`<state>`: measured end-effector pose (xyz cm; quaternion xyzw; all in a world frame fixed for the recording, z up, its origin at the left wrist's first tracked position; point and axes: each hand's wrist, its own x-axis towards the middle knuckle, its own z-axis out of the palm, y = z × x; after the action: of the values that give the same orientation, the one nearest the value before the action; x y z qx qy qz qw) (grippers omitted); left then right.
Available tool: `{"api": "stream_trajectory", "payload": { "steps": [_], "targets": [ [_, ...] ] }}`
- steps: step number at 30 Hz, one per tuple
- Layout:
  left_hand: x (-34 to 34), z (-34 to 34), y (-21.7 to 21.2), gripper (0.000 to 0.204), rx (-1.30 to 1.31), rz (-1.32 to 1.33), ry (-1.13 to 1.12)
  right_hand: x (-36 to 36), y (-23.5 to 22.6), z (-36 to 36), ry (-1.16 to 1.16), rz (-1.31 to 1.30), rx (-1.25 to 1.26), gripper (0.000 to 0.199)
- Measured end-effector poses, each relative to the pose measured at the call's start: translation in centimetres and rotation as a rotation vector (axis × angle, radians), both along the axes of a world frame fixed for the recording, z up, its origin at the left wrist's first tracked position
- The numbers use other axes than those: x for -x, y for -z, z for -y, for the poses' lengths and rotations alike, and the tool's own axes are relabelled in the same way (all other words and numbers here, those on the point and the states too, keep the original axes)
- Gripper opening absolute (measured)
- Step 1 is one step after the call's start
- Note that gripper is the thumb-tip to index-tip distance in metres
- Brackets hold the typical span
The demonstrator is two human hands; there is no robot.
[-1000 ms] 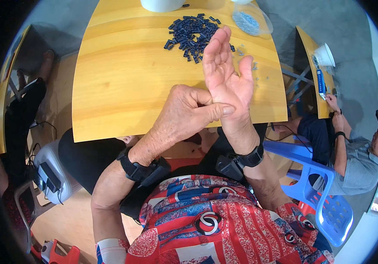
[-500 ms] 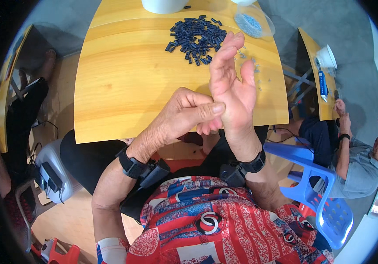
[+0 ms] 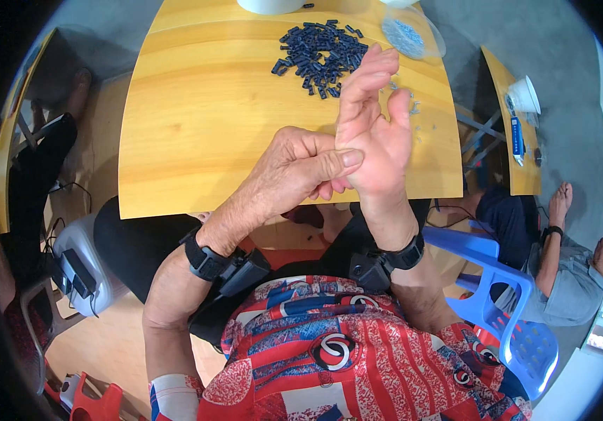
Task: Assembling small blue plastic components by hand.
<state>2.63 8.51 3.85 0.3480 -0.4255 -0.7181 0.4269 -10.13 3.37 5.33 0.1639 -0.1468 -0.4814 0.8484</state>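
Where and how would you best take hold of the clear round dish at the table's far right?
Likely by the right part of the clear round dish's rim, coming from the right: that side looks bare, while the small pale pieces gather toward its left and the black pile lies beyond.

we see a smooth wood-grained tabletop (image 3: 203, 119) with a soft sheen. on its far part, we make out small dark pieces (image 3: 319, 62) of seemingly glossy plastic, a clear, shiny plastic container (image 3: 436, 45) and a smooth white tub (image 3: 271, 5). to the right, we find a glossy blue plastic chair (image 3: 518, 283); near, matt cloth in the shirt (image 3: 329, 351) and dull black fabric-like wrist straps (image 3: 198, 255).
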Motion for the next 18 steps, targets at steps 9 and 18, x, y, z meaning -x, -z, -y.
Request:
{"api": "stream_trajectory", "payload": {
  "steps": [9, 18],
  "targets": [
    [0.7, 0.2, 1.2, 0.022, 0.086, -0.079, 0.012, -0.2, -0.3, 0.7, 0.077, -0.082, 0.032, 0.052],
    [0.5, -0.2, 0.8, 0.029, 0.050, 0.049, 0.025, -0.2, 0.2, 0.4, 0.135, -0.481, 0.371, 0.051]
  ]
}}
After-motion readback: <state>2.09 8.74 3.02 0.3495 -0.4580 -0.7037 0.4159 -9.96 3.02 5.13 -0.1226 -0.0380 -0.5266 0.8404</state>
